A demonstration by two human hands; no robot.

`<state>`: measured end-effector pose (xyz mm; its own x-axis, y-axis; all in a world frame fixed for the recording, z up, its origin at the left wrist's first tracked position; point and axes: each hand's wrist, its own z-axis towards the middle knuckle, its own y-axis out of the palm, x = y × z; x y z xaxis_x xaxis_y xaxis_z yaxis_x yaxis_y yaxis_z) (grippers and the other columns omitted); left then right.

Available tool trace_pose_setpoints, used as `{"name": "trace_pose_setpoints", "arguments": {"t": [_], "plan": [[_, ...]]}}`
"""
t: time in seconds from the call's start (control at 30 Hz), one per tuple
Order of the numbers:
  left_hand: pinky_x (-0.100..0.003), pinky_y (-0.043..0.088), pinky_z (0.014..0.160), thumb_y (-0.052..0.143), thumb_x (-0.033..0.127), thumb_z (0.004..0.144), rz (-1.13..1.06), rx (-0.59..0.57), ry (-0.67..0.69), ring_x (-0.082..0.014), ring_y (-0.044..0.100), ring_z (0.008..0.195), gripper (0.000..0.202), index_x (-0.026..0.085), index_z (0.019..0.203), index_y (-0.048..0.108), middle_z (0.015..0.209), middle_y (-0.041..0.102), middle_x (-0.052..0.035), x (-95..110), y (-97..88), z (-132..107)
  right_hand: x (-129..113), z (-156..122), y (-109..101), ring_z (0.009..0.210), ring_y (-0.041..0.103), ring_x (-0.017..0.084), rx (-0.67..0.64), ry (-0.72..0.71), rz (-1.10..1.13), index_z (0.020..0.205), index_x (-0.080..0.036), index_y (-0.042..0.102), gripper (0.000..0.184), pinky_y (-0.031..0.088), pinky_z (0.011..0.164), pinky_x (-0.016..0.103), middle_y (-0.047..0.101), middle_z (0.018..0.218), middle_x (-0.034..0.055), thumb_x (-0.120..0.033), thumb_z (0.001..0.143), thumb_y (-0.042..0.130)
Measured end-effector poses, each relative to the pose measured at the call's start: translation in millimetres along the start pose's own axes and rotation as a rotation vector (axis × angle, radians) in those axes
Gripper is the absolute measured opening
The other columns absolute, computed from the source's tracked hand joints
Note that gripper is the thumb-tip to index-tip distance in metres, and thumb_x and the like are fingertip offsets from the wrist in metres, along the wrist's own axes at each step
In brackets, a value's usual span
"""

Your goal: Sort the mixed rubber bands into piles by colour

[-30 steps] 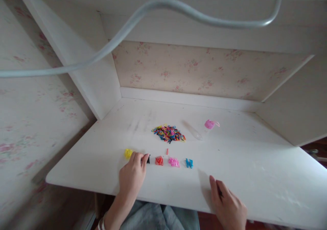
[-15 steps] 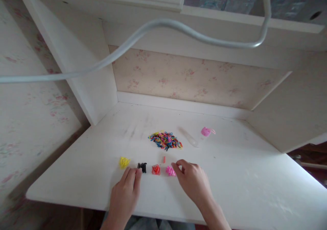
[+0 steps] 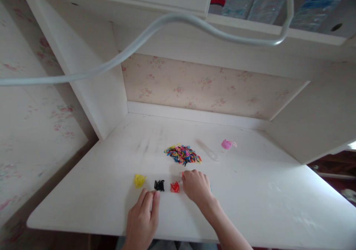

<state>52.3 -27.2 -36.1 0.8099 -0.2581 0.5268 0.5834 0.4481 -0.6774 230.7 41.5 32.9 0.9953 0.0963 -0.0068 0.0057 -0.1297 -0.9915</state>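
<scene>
Floral wallpaper (image 3: 205, 85) facing you. Above it, to your right, bottles (image 3: 265, 5) on white shelf (image 3: 236, 23). Pale cord (image 3: 178, 17) curving across your view.

The head camera looks forward and down across the desk (image 3: 258, 190); left hand (image 3: 143, 215) and right hand (image 3: 198, 185) are near; the back wall (image 3: 191, 83) farther off.

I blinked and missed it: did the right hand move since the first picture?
Yes, left and farther onto the desk. The right hand was right of the colourful pile; now it's nearly straight in front of it.
</scene>
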Motion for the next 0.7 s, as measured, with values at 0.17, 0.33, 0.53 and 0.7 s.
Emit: {"name": "trace_pose_setpoints", "arguments": {"t": [0.17,0.33,0.53,0.7], "plan": [[-0.022,0.044,0.057,0.039,0.031,0.092,-0.058,-0.03,-0.035,-0.0127,0.058,0.063,0.024,0.021,0.078,0.056,0.069,0.056,-0.0021,0.9,-4.5,1.8,-4.3,-19.8,-9.6,0.071,0.066,0.021,0.078,0.044,0.078,0.085,-0.024,0.067,0.037,0.04,0.06,0.025,0.07,0.08,0.0061,-0.034,0.094,0.032],[-0.022,0.045,0.056,0.039,0.033,0.092,-0.051,-0.059,-0.011,-0.0117,0.058,0.06,0.025,0.021,0.082,0.058,0.072,0.059,-0.0022,2.0,-4.3,1.8,-21.6,-46.7,-7.5,0.071,0.065,0.018,0.079,0.007,0.149,0.082,-0.026,0.067,0.032,0.037,0.058,0.022,0.071,0.08,0.0041,-0.032,0.093,0.037],[-0.023,0.049,0.064,0.04,0.033,0.092,-0.035,-0.053,0.023,-0.014,0.061,0.069,0.024,0.022,0.083,0.059,0.078,0.062,-0.0035,2.1,-2.1,2.5,-40.5,-49.4,4.9,0.071,0.064,0.019,0.101,0.004,0.169,0.084,-0.023,0.067,0.032,0.04,0.061,0.024,0.07,0.078,0.0061,-0.03,0.094,0.037],[-0.023,0.048,0.062,0.041,0.033,0.091,-0.008,-0.061,0.01,-0.0139,0.062,0.068,0.024,0.022,0.083,0.06,0.076,0.062,-0.0028,1.0,-1.6,3.3,-41.2,-43.1,5.5,0.074,0.064,0.019,0.094,0.037,0.188,0.081,-0.02,0.068,0.032,0.04,0.065,0.024,0.069,0.077,0.0081,-0.029,0.092,0.04]]}}
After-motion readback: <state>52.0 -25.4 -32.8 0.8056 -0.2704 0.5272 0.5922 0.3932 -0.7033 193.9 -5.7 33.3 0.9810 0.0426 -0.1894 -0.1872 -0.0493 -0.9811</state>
